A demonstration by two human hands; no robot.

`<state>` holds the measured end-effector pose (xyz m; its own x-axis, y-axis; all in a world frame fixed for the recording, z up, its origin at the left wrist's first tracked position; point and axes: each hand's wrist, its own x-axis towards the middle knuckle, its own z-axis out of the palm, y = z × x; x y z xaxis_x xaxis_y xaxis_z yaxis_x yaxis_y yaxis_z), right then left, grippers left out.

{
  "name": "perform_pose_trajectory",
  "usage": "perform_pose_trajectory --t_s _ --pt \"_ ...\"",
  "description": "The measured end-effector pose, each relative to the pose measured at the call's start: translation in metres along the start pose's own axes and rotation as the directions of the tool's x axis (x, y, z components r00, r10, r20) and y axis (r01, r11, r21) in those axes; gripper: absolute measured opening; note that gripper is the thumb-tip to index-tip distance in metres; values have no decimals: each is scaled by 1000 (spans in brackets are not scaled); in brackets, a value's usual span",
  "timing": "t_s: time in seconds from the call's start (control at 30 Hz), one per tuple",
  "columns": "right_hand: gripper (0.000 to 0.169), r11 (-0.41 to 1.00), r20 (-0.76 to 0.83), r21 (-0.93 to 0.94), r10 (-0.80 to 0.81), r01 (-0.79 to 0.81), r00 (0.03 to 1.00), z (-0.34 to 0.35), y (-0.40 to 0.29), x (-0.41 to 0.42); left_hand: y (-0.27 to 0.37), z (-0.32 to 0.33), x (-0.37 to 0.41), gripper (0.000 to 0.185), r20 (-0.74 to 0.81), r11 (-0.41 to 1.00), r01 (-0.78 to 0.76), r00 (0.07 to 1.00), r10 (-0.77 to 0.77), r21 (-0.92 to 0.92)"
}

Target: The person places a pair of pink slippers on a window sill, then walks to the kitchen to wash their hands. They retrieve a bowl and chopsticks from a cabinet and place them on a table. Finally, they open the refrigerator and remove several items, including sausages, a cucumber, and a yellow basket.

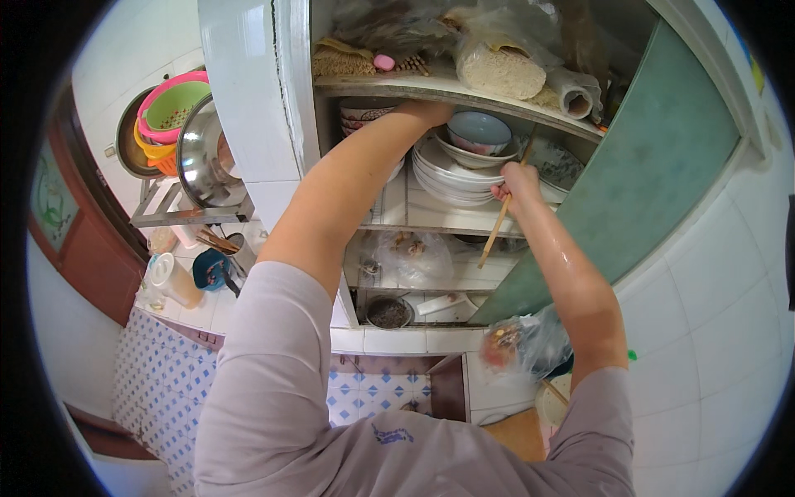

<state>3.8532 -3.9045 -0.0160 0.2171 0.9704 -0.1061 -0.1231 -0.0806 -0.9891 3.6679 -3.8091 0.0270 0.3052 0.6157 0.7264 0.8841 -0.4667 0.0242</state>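
My left hand (438, 113) reaches deep into the middle shelf of the cupboard, close to a small blue-lined bowl (479, 132); its fingers are hidden under the shelf above. With my right hand (518, 181) I grip wooden chopsticks (495, 233) that slant down past the shelf edge. That hand is at the right rim of a stack of white plates (456, 186), and whether it also grips a plate is unclear. The blue-lined bowl sits in a shallow white dish (475, 159) on top of those plates. Patterned bowls (366, 110) are stacked at the left, partly behind my forearm.
A green glass sliding door (652, 143) borders the cupboard's right side. Bagged dried noodles (502, 71) lie on the upper shelf. Lower down are a plastic bag (415, 258) and a round bowl of dark bits (389, 312). Basins and colanders (177, 109) stand on a metal rack (192, 214) at left.
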Motion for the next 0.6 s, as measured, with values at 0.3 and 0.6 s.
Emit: perform_pose_trajectory --t_s 0.3,0.6 --pt "21 940 -101 -336 -95 56 990 7 6 27 11 2 -9 29 -70 991 -98 992 105 92" --pt "39 830 -77 -558 -78 22 994 4 -3 13 13 -9 -23 30 122 989 -75 991 60 124"
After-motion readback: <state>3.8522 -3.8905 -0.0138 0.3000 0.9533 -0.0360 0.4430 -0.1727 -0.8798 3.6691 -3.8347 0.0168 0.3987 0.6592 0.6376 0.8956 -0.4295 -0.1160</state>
